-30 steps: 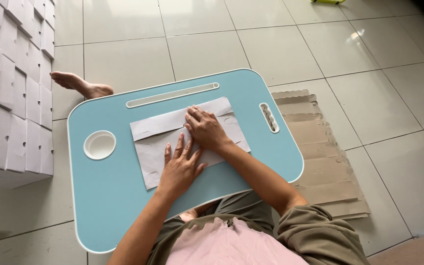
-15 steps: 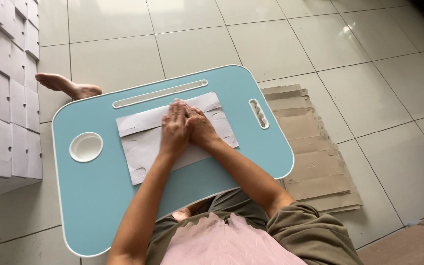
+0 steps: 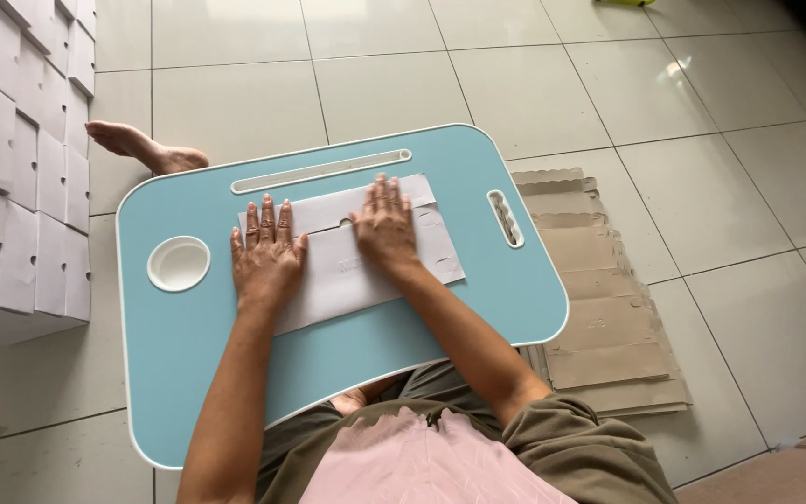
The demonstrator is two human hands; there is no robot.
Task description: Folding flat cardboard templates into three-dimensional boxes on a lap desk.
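Left hand (image 3: 268, 257) flat, fingers spread, pressing white cardboard sheet (image 3: 352, 252) | right hand (image 3: 386, 227) flat, fingers close together, on same sheet; sheet mid blue lap table (image 3: 422, 317) | stacked brown cardboard (image 3: 599, 308) right; white boxes (image 3: 16, 168) far left

A flat, unfolded white cardboard box blank (image 3: 356, 252) lies across the middle of the light blue table (image 3: 478, 308). Assembled white boxes (image 3: 16, 177) stand stacked on the floor at the left. A pile of flat brown cardboard sheets (image 3: 599, 308) lies on the floor at the right.
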